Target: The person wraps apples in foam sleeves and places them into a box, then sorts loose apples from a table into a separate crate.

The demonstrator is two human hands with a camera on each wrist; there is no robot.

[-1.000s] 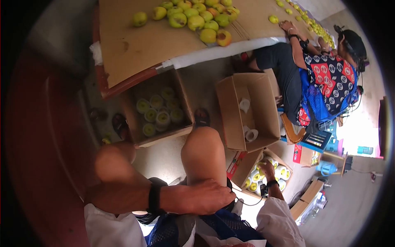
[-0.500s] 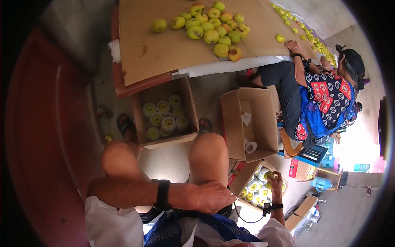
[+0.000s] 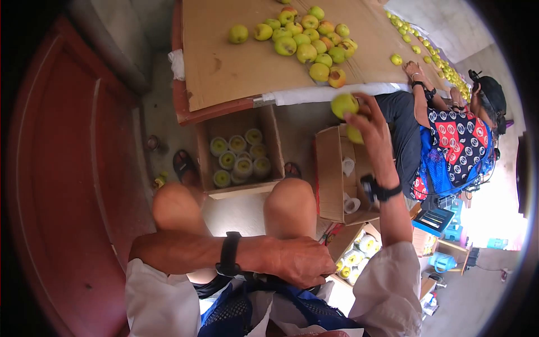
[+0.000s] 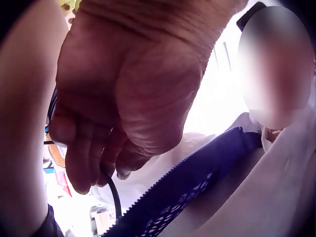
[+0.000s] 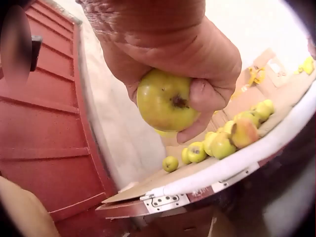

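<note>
My right hand (image 3: 370, 126) is raised near the table's front edge. It grips a green-yellow apple (image 3: 344, 105), with a second apple (image 3: 355, 134) lower in the same hand. The right wrist view shows its thumb and fingers round the apple (image 5: 165, 101); the other apple is mostly hidden behind. Low over my lap, beside the knee, my left hand (image 3: 300, 261) has curled fingers. In the left wrist view, a black cable (image 4: 114, 195) comes out between the fingers of this hand (image 4: 123, 89).
Several loose apples (image 3: 306, 53) lie on the cardboard-covered table (image 3: 224, 84). Below stands a box (image 3: 273, 135) of sleeved apples; right of it, a box (image 3: 331, 185) holds white foam nets. Another apple box (image 3: 341, 241) is nearer. A seated person (image 3: 449, 140) works at the table's right.
My right hand has risen from the near apple box toward the table edge, carrying two apples. My left hand stays by the knee. The head view has shifted.
</note>
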